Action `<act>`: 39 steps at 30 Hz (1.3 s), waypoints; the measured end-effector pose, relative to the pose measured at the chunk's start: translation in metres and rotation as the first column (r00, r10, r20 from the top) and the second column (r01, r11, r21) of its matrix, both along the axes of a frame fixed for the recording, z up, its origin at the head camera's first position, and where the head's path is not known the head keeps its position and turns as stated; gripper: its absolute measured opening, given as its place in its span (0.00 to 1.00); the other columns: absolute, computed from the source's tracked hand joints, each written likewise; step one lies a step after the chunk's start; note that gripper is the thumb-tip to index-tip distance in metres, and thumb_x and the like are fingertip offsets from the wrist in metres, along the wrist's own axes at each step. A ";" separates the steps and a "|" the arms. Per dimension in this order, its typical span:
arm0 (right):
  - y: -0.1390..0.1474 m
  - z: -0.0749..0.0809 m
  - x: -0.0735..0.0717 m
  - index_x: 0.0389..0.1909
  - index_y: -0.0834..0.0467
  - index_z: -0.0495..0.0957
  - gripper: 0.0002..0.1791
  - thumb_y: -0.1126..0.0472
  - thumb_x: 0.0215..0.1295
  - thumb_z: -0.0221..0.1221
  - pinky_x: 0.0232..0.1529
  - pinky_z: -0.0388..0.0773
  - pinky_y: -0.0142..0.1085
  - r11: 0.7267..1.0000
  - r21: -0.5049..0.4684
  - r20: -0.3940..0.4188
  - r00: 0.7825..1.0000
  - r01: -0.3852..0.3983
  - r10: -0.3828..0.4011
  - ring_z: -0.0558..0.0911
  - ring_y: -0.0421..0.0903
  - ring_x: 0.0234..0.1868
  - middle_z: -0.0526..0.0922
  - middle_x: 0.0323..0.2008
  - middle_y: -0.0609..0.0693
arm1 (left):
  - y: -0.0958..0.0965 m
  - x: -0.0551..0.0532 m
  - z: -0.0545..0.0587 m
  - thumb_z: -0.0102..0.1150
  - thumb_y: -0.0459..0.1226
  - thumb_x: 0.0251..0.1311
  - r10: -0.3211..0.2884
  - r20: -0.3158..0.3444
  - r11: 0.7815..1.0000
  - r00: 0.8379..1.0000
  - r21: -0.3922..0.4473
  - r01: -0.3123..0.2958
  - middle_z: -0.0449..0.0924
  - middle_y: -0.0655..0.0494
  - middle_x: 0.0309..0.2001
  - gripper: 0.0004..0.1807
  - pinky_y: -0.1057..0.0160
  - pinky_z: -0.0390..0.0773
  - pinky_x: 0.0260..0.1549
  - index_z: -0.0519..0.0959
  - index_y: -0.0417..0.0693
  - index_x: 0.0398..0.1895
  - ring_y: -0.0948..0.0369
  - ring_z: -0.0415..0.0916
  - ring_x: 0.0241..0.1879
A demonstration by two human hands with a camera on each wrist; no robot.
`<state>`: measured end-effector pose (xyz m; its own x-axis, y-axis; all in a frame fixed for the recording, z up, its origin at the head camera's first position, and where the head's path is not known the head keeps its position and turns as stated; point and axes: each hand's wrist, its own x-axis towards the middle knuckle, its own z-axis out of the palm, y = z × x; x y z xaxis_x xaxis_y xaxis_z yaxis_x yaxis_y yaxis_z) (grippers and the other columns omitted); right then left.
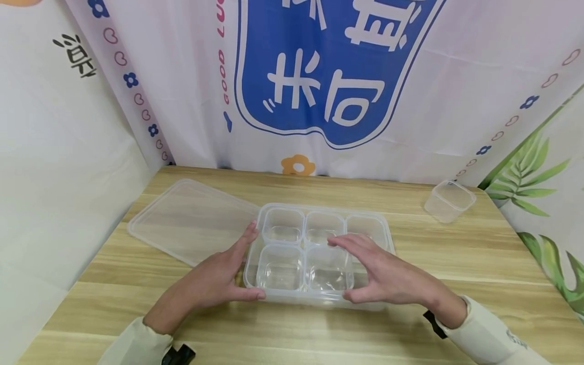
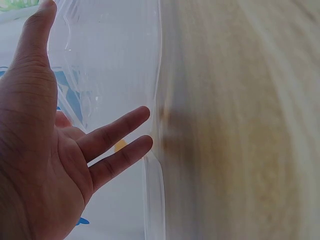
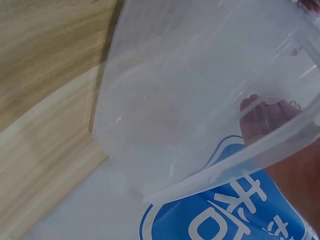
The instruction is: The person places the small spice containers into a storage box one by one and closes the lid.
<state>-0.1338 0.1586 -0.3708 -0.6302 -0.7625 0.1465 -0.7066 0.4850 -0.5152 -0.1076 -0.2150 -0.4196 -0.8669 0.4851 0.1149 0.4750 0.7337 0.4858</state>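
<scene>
A clear rectangular plastic box (image 1: pixel 315 299) sits before me, with several small square clear containers in two rows: three at the back, two in front. My left hand (image 1: pixel 216 279) is spread around its left end, thumb at the front corner, fingers toward the back. Its fingers look straight in the left wrist view. My right hand (image 1: pixel 388 268) spans the right front small container (image 1: pixel 329 268), fingertips near its back rim and thumb by its front right corner. In the right wrist view, that hand shows partly through the box's translucent wall.
A flat translucent lid (image 1: pixel 191 218) lies on the wooden table (image 1: pixel 292 334), left of the box. Another small clear container (image 1: pixel 449 201) stands tilted-looking near the back right corner. A printed cloth (image 1: pixel 196 91) hangs behind the table.
</scene>
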 end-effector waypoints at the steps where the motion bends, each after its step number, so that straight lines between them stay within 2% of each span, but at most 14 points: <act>1: 0.001 0.000 0.000 0.79 0.49 0.60 0.53 0.50 0.53 0.75 0.68 0.68 0.53 1.000 0.000 0.008 1.000 0.003 -0.003 0.63 0.45 0.72 0.66 0.73 0.42 | 0.000 0.000 0.000 0.64 0.74 0.50 0.000 0.000 1.000 1.000 0.002 0.000 0.47 0.49 0.81 0.72 0.43 0.77 0.57 0.35 0.49 0.85 0.42 0.73 0.63; 9: 0.005 -0.003 -0.001 0.78 0.50 0.62 0.47 0.51 0.58 0.73 0.67 0.67 0.57 0.999 -0.034 0.043 0.999 -0.014 0.015 0.65 0.50 0.72 0.68 0.73 0.46 | 0.002 0.000 -0.002 0.63 0.75 0.48 0.004 0.012 1.000 1.000 0.009 -0.004 0.50 0.48 0.80 0.74 0.43 0.78 0.56 0.32 0.53 0.85 0.42 0.76 0.60; 15: 0.006 -0.004 0.000 0.77 0.49 0.63 0.45 0.53 0.60 0.72 0.67 0.67 0.57 1.000 -0.029 0.062 0.998 0.012 -0.011 0.65 0.49 0.72 0.68 0.72 0.45 | 0.002 0.000 0.000 0.65 0.74 0.48 0.007 -0.001 1.000 1.000 0.012 -0.007 0.52 0.48 0.80 0.73 0.43 0.78 0.56 0.34 0.51 0.85 0.43 0.75 0.62; 23: 0.007 -0.006 0.003 0.80 0.53 0.57 0.48 0.54 0.62 0.71 0.62 0.75 0.52 0.998 -0.060 0.122 0.992 0.021 -0.014 0.73 0.54 0.65 0.66 0.72 0.49 | 0.003 0.000 0.000 0.65 0.74 0.49 0.004 0.003 1.000 1.000 0.009 -0.004 0.52 0.47 0.80 0.73 0.42 0.78 0.56 0.33 0.51 0.85 0.42 0.75 0.62; 32: 0.007 -0.006 0.004 0.80 0.53 0.57 0.48 0.55 0.64 0.71 0.60 0.77 0.48 0.997 -0.069 0.115 0.993 0.014 -0.006 0.72 0.53 0.66 0.65 0.72 0.49 | 0.003 -0.001 -0.001 0.65 0.74 0.48 0.006 -0.004 1.000 1.000 0.005 -0.006 0.52 0.47 0.80 0.74 0.42 0.78 0.55 0.33 0.52 0.85 0.42 0.75 0.61; 39: 0.008 -0.004 0.002 0.78 0.49 0.61 0.39 0.51 0.71 0.66 0.57 0.78 0.46 0.992 -0.112 0.134 0.990 0.062 -0.047 0.74 0.50 0.63 0.70 0.68 0.46 | 0.002 0.000 0.000 0.64 0.75 0.48 0.011 -0.007 1.000 1.000 -0.002 -0.011 0.52 0.46 0.80 0.74 0.41 0.77 0.56 0.33 0.51 0.85 0.40 0.74 0.62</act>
<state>-0.1314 0.1661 -0.3750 -0.6897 -0.7094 0.1453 -0.6037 0.4524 -0.6564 -0.1072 -0.2133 -0.4194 -0.8713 0.4760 0.1196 0.4703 0.7400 0.4809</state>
